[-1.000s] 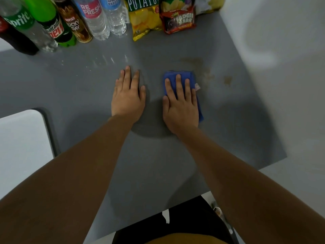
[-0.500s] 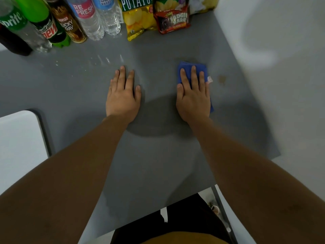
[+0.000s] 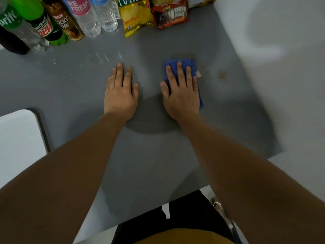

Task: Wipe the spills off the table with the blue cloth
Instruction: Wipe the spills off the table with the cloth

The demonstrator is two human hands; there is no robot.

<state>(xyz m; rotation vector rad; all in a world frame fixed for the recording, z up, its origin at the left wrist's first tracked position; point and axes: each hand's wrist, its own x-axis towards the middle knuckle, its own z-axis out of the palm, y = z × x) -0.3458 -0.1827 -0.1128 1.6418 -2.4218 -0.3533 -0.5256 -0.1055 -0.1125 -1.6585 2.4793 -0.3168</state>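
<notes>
Fingers point(image 3: 179, 71) flat on blue cloth point(image 3: 191, 64); labels: Refresh bottle point(image 3: 82, 16), Fudgee Barr pack point(image 3: 171, 15).

Blue cloth point(image 3: 182, 63), grey table point(image 3: 158, 155), brown spill point(image 3: 222, 75)

Dim, flat indoor light from above throws a soft round shadow on the grey table point(image 3: 158, 155) between the hands, small glints shine near the bottles point(image 3: 84, 18) — wide-angle bending and slight blur soften the edges.
</notes>
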